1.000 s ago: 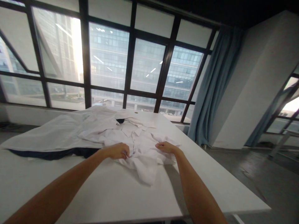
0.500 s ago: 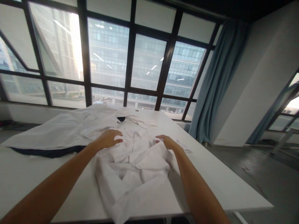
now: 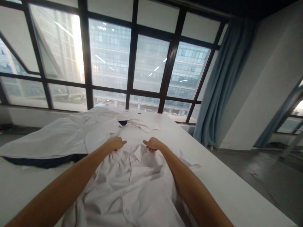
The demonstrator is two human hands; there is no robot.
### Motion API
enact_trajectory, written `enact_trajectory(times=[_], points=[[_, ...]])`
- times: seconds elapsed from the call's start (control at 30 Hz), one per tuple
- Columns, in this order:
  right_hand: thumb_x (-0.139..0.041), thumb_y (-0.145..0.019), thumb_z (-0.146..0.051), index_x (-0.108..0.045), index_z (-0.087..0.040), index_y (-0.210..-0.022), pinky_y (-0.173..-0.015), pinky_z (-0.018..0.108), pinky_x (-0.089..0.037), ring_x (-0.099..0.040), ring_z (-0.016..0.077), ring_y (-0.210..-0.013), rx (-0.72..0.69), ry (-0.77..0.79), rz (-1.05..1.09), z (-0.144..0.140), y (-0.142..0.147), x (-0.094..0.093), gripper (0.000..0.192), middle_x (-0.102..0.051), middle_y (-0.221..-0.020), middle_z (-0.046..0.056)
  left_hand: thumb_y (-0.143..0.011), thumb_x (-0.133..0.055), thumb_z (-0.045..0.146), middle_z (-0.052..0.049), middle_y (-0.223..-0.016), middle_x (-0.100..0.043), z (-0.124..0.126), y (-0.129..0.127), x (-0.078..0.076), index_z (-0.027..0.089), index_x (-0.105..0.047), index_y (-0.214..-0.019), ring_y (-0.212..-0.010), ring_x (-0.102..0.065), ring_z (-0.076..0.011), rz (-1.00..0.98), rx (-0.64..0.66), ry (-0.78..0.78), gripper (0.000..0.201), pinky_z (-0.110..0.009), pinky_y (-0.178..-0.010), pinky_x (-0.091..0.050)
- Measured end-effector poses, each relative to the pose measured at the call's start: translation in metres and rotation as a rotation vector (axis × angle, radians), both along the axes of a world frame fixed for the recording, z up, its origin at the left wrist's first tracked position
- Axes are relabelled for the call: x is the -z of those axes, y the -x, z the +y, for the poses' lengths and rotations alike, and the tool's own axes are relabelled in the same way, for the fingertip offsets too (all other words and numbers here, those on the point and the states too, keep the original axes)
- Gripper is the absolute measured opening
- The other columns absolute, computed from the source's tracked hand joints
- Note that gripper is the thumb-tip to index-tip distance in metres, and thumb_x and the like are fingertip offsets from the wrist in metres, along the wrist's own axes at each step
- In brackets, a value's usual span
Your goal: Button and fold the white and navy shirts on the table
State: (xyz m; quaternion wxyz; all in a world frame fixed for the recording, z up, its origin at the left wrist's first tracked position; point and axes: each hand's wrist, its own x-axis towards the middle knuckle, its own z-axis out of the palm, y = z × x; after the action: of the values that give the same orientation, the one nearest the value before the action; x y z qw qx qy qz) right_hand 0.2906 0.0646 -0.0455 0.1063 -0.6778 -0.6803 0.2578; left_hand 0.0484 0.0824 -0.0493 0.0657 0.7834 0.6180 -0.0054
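Observation:
A white collared shirt (image 3: 132, 186) lies rumpled in front of me, its collar (image 3: 138, 152) at the far end and its body running down past the bottom of the view. My left hand (image 3: 115, 143) is closed on the cloth at the left shoulder, thumb pointing inward. At the right shoulder my right hand (image 3: 153, 144) grips the same shirt with curled fingers. The collar sits between the two hands. A sleeve end (image 3: 189, 159) shows on the table beyond my right forearm.
The white table (image 3: 227, 189) carries a pile of white garments (image 3: 61, 134) at left, with dark navy cloth (image 3: 44, 160) under its edge. Windows (image 3: 151, 63) stand behind the table. A blue curtain (image 3: 217, 85) hangs at right beside a pale column (image 3: 255, 94).
Both hands have gone from spread fingers to gripping the shoulders and come closer together. The shirt has shifted toward me, and its body looks more spread out.

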Motion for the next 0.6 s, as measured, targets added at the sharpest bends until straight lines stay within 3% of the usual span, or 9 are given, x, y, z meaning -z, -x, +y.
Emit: enact_trajectory(times=[0.1,0.23,0.33,0.43,0.5,0.6], points=[[-0.061,-0.076,-0.062,-0.063,-0.009,-0.063,-0.046,0.024,-0.051,-0.061,0.0158,-0.043,0.012,0.096,0.059,0.01,0.023,0.005,0.054,-0.065,-0.053,0.011,-0.083,-0.053,0.049,-0.022,-0.092,-0.07,0.011,0.0,0.0,0.008,-0.071,-0.091,-0.087,-0.068,-0.0312,0.1,-0.088,0.046,0.045,-0.038,-0.076,-0.051],[-0.075,-0.071,-0.04,-0.06,-0.011,-0.06,-0.046,0.022,-0.052,-0.058,0.0139,-0.041,0.038,0.125,0.132,0.011,0.033,-0.002,0.035,-0.058,-0.043,0.004,-0.074,-0.066,0.043,-0.017,-0.074,-0.07,0.013,0.004,-0.011,0.009,-0.069,-0.073,-0.073,-0.068,-0.0288,0.1,-0.01,0.245,0.034,-0.037,-0.068,-0.052],[-0.073,-0.07,-0.018,-0.058,-0.013,-0.059,-0.048,0.02,-0.052,-0.056,0.01,-0.042,0.069,0.076,0.306,0.009,0.027,-0.017,0.019,-0.057,-0.045,-0.001,-0.072,-0.066,0.046,-0.013,-0.071,-0.068,0.011,0.012,-0.023,0.011,-0.065,-0.071,-0.066,-0.066,-0.0232,-0.113,-0.037,0.316,0.035,-0.032,-0.061,-0.052],[-0.069,-0.067,-0.006,-0.055,-0.015,-0.058,-0.052,0.02,-0.054,-0.056,0.0093,-0.045,0.118,0.006,0.451,0.007,0.012,-0.033,0.019,-0.056,-0.047,-0.003,-0.074,-0.064,0.047,-0.009,-0.079,-0.067,0.008,0.024,-0.038,0.012,-0.063,-0.079,-0.07,-0.064,-0.0179,-0.385,-0.054,0.345,0.035,-0.025,-0.059,-0.05],[-0.067,-0.067,-0.004,-0.055,-0.015,-0.059,-0.053,0.02,-0.054,-0.057,0.0097,-0.047,0.153,-0.051,0.438,0.004,0.002,-0.043,0.018,-0.057,-0.049,-0.003,-0.072,-0.066,0.048,-0.007,-0.083,-0.067,0.006,0.032,-0.048,0.013,-0.063,-0.085,-0.073,-0.062,-0.016,-0.499,-0.037,0.28,0.037,-0.022,-0.059,-0.049],[-0.064,-0.068,-0.005,-0.058,-0.013,-0.061,-0.052,0.02,-0.053,-0.059,0.0111,-0.049,0.15,-0.156,0.24,-0.003,-0.006,-0.056,0.012,-0.059,-0.051,0.001,-0.064,-0.071,0.049,-0.005,-0.086,-0.066,0.005,0.034,-0.063,0.015,-0.065,-0.09,-0.076,-0.06,-0.0152,-0.553,0.008,0.167,0.043,-0.02,-0.06,-0.047]])
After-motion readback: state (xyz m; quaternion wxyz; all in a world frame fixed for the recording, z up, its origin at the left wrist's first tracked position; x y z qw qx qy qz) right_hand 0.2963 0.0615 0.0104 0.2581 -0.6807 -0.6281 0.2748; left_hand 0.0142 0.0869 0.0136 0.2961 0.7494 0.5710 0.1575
